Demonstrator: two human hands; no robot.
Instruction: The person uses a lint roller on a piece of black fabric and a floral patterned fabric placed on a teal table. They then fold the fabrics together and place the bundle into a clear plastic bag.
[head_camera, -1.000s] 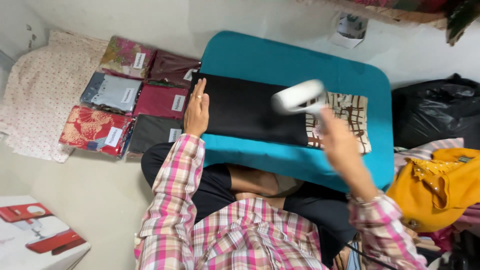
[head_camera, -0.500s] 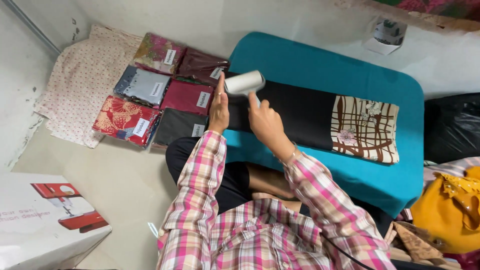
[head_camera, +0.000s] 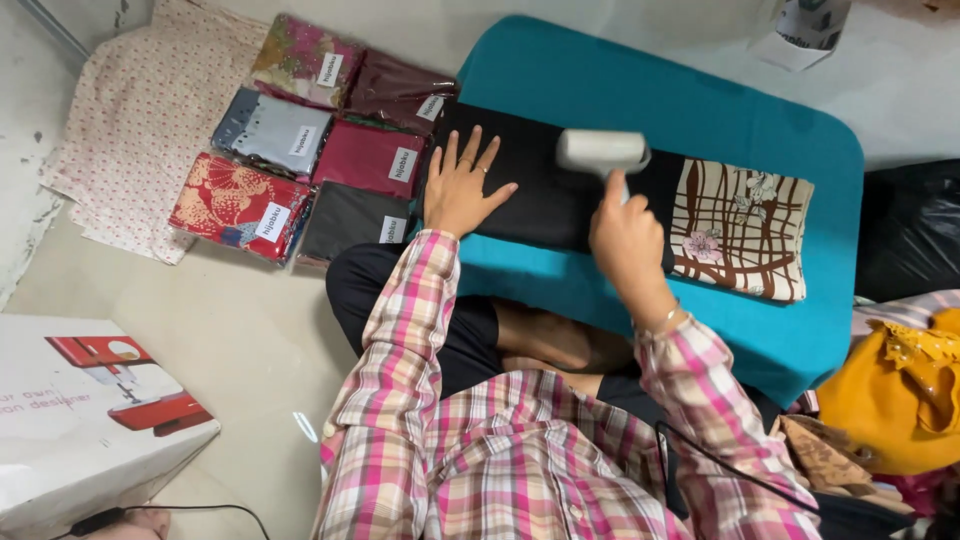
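Observation:
A black cloth (head_camera: 545, 195) with a cream and brown patterned end (head_camera: 742, 228) lies flat on a teal padded board (head_camera: 700, 110). My left hand (head_camera: 460, 185) rests palm down with fingers spread on the cloth's left end. My right hand (head_camera: 625, 235) grips the handle of a white handheld steamer (head_camera: 602, 153), whose head sits over the middle of the black cloth.
Several packaged folded fabrics (head_camera: 320, 150) with white labels lie on the floor left of the board, beside a floral cloth (head_camera: 130, 130). A white box (head_camera: 80, 410) picturing a red sewing machine stands at lower left. Yellow fabric (head_camera: 895, 400) and a black bag (head_camera: 910, 240) sit at right.
The white steamer has travelled from the cloth's left end, near my left hand, rightward to its middle. My left hand has stayed flat on the cloth.

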